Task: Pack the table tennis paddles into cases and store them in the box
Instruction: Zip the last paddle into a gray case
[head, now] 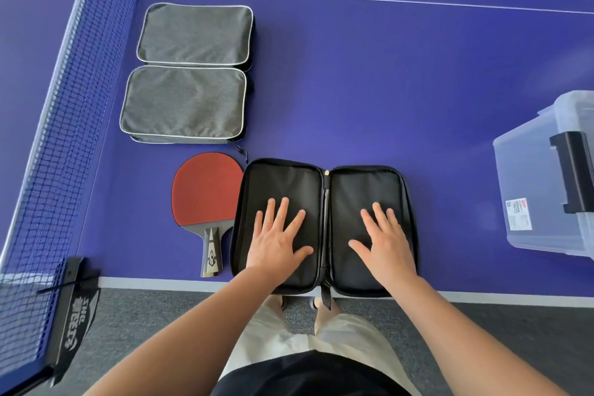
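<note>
A black paddle case [324, 183] lies spread open like a book at the near edge of the blue table, its dark lining up and nothing inside. My left hand [278, 236] presses flat on the left half, fingers spread. My right hand [384, 239] lies flat on the right half the same way. A red-faced paddle [205, 193] rests on the table just left of the open case, handle pointing toward me. Two grey zipped cases lie beyond it: the nearer grey case [183, 104] and the farther grey case [196, 34]. A clear plastic box [527, 183] with a black latch stands at the right.
The table tennis net [61, 112] runs along the left side, its post clamp [75, 302] at the near corner. The table's white edge line [160, 283] passes under my forearms, with grey carpet below. Open blue table surface [401, 83] stretches between the cases and the box.
</note>
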